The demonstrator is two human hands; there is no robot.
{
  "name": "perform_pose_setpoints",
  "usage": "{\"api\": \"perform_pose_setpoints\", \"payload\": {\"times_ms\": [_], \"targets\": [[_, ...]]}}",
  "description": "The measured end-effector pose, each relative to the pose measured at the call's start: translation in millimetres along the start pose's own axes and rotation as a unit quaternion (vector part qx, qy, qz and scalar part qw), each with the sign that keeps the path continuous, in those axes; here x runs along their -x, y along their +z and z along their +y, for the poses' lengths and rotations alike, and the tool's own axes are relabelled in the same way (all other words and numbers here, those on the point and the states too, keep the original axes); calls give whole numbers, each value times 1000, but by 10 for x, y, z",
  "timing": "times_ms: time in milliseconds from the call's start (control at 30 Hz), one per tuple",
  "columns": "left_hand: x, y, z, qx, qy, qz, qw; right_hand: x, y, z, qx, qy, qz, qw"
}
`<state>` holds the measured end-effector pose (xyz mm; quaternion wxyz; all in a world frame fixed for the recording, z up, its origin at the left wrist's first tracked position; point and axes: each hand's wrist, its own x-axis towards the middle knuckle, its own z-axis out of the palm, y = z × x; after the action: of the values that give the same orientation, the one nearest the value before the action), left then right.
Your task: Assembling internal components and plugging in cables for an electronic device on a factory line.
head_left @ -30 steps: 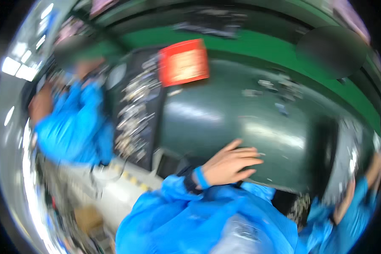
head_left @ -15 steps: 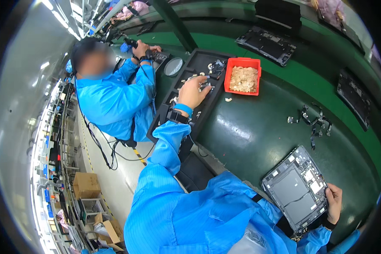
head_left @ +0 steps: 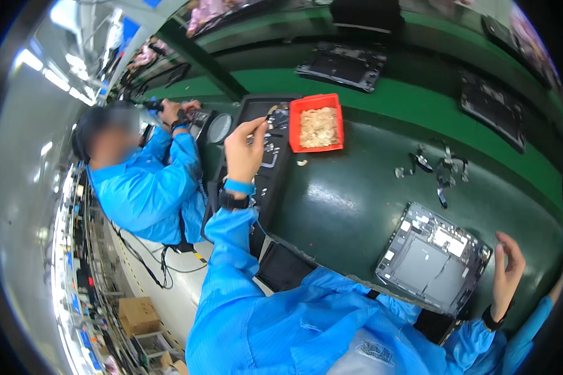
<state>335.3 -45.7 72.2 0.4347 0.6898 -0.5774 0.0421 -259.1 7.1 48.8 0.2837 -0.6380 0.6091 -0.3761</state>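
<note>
My left hand (head_left: 244, 153) is raised over a black compartment tray (head_left: 254, 107), its thumb and forefinger closed in a pinch. Whatever they hold, if anything, is too small to make out. Small metallic and pale pieces lie in the tray below. To the right, my right hand (head_left: 508, 269) has its fingers apart and holds nothing. Close beside it, an opened tablet-like device (head_left: 428, 265) lies on the green table, its grey battery, circuit boards and a thin dark cable exposed.
Beside the tray stands a red bin (head_left: 295, 128) of pale flat pieces, with one loose piece near it. Dark flex cables (head_left: 443, 172) lie beyond the device. Device housings (head_left: 494, 112) rest on the far green strip. A co-worker in blue (head_left: 150, 187) works at left.
My left hand has lifted from among the tray's pieces into a pinch. My right hand has let go of the device, which now lies flatter on the table. The head view has shifted.
</note>
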Motion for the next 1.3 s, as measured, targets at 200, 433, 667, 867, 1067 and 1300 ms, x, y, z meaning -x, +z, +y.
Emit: {"api": "perform_pose_setpoints", "payload": {"times_ms": [200, 433, 667, 867, 1067, 1300], "targets": [[634, 131, 1391, 76, 215, -257, 939, -73, 597, -1068, -85, -70, -116, 987], [1110, 796, 1964, 279, 122, -353, 884, 145, 964, -988, -111, 5, -181, 977], [1368, 1112, 2102, 426, -59, -311, 847, 236, 1014, -843, -210, 26, -116, 970], [1415, 1008, 2007, 318, 12, -299, 900, 250, 1183, -777, -246, -20, -139, 959], [1455, 1128, 1959, 356, 23, -325, 876, 281, 1135, -674, -191, -93, -124, 969], [1485, 1017, 2076, 279, 10, -268, 922, 253, 1185, -681, -180, -94, -121, 972]]}}
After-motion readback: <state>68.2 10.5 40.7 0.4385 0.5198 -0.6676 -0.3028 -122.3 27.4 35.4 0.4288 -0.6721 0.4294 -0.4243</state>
